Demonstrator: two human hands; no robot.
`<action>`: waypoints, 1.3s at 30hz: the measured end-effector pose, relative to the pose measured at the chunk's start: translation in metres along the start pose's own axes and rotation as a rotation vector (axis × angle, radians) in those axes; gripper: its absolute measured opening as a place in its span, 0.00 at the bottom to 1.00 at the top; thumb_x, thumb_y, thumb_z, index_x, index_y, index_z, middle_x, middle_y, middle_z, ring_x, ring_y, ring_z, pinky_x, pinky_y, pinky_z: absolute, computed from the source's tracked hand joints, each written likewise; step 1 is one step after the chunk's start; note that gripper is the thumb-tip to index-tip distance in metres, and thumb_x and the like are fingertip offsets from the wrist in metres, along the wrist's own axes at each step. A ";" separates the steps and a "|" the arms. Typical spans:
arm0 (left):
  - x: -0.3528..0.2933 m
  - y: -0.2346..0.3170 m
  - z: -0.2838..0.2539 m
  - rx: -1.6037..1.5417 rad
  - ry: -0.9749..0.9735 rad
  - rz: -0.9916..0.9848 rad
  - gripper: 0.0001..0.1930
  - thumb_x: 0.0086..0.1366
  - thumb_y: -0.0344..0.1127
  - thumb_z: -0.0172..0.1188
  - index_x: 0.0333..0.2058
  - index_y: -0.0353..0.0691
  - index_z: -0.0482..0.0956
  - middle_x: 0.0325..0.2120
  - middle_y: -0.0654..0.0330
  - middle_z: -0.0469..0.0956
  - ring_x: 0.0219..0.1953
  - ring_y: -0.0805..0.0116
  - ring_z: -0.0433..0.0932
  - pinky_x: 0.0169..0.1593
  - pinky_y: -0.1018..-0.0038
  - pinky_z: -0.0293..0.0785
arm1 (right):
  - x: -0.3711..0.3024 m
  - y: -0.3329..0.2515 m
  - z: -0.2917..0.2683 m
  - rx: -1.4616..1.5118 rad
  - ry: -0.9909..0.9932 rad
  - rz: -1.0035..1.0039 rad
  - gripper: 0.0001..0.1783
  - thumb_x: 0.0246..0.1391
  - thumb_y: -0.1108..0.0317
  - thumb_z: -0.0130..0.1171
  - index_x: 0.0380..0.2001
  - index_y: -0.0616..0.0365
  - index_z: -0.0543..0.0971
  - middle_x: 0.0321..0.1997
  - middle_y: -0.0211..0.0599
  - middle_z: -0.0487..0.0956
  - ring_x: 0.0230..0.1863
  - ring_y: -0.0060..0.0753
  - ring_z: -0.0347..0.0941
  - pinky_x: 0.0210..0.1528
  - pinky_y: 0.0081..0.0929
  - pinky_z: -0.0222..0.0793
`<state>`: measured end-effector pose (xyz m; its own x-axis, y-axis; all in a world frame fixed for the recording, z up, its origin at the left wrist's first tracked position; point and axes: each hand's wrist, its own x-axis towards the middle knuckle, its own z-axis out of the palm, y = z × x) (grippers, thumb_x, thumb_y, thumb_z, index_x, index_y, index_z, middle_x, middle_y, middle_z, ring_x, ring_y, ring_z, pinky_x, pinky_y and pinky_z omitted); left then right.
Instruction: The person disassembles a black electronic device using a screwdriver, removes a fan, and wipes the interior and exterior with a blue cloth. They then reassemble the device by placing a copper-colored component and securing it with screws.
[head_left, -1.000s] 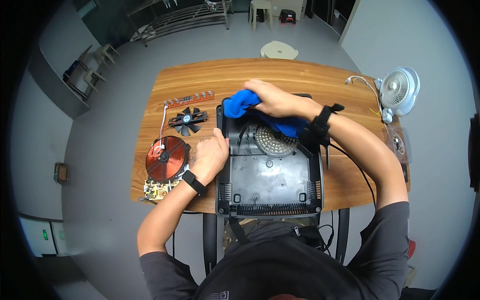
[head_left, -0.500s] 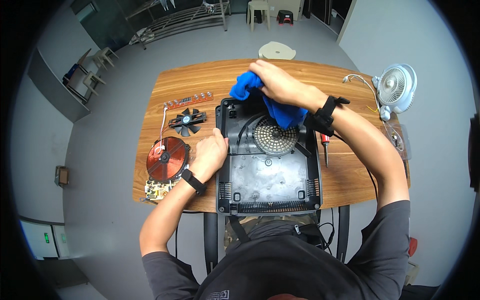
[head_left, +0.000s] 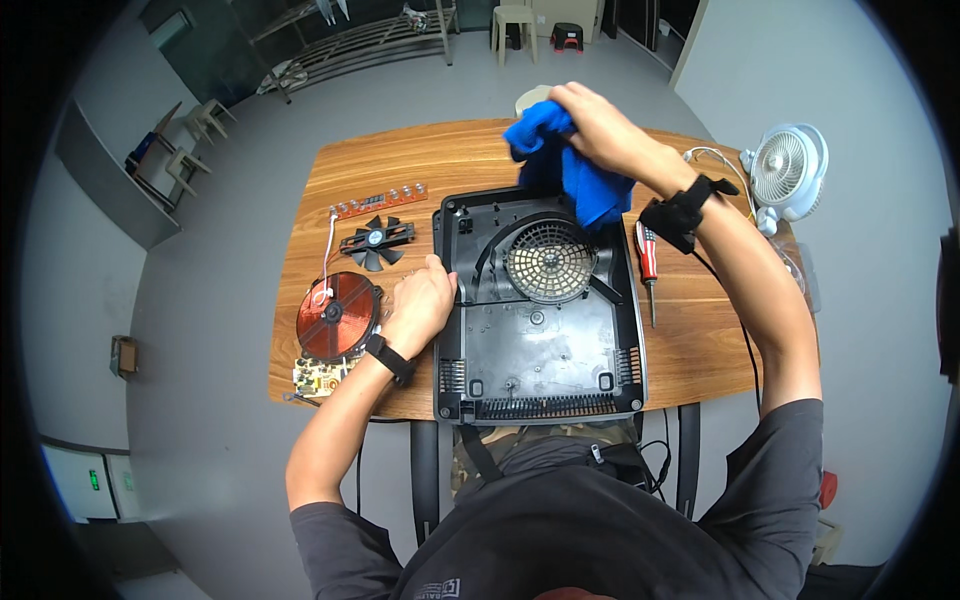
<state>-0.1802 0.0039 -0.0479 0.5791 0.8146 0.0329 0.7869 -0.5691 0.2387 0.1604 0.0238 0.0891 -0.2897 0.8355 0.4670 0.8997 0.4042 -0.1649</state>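
Note:
A black plastic appliance housing (head_left: 540, 350), its round fan grille toward the far side, lies inner side up at the near edge of the table. My left hand (head_left: 422, 302) grips the housing's left rim, fingers partly hidden from view. Bunched in my right hand (head_left: 605, 130) is a blue cloth (head_left: 595, 190); it hangs over the far right corner of the housing, above the table. To the left of the housing are a black cooling fan (head_left: 375, 240), a reddish round coil (head_left: 335, 318) and a yellowish circuit board (head_left: 314, 377).
A narrow red board (head_left: 380, 202) with a white cable lies at the far left. Right of the housing rests a red-handled screwdriver (head_left: 648, 262). A small white desk fan (head_left: 782, 172) stands at the table's right edge. A pale stool (head_left: 533, 98) is beyond the table.
My right hand has lifted the blue cloth off the grille and moved away and to the right, uncovering the grille and the screwdriver's handle. The left hand keeps its place at the rim.

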 end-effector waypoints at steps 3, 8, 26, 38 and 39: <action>0.000 0.003 -0.002 -0.002 0.005 0.011 0.19 0.74 0.43 0.51 0.42 0.28 0.70 0.27 0.39 0.82 0.33 0.37 0.83 0.40 0.48 0.78 | -0.005 0.018 -0.028 -0.050 0.079 0.015 0.24 0.50 0.81 0.60 0.51 0.61 0.71 0.49 0.52 0.73 0.55 0.61 0.71 0.59 0.46 0.70; 0.005 0.008 0.000 -0.005 0.050 0.058 0.19 0.73 0.42 0.53 0.40 0.26 0.69 0.23 0.37 0.81 0.28 0.35 0.81 0.35 0.46 0.77 | 0.007 0.011 -0.065 -0.061 0.194 -0.026 0.21 0.55 0.77 0.62 0.53 0.58 0.73 0.49 0.51 0.76 0.52 0.57 0.76 0.55 0.45 0.76; -0.001 0.001 0.007 0.032 0.134 0.138 0.17 0.73 0.44 0.53 0.33 0.32 0.75 0.26 0.42 0.81 0.30 0.39 0.81 0.36 0.46 0.77 | -0.012 -0.093 0.109 0.136 -0.623 -0.134 0.48 0.56 0.39 0.66 0.71 0.51 0.60 0.65 0.52 0.72 0.71 0.54 0.62 0.71 0.55 0.56; -0.001 0.002 0.007 0.022 0.146 0.127 0.18 0.73 0.44 0.53 0.33 0.32 0.75 0.26 0.40 0.81 0.29 0.37 0.81 0.35 0.45 0.76 | -0.009 -0.085 0.118 0.103 -0.730 -0.046 0.37 0.63 0.45 0.59 0.70 0.45 0.62 0.64 0.46 0.72 0.67 0.55 0.65 0.62 0.71 0.58; -0.001 0.005 0.006 0.023 0.138 0.118 0.18 0.73 0.44 0.53 0.33 0.32 0.75 0.26 0.40 0.81 0.29 0.37 0.81 0.36 0.45 0.76 | -0.009 -0.084 0.121 0.097 -0.725 -0.055 0.36 0.64 0.46 0.59 0.69 0.45 0.63 0.65 0.46 0.71 0.67 0.56 0.65 0.61 0.73 0.59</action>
<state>-0.1751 -0.0002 -0.0530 0.6346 0.7485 0.1925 0.7206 -0.6630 0.2028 0.0482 0.0271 -0.0061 -0.5070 0.8361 -0.2096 0.8544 0.4554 -0.2501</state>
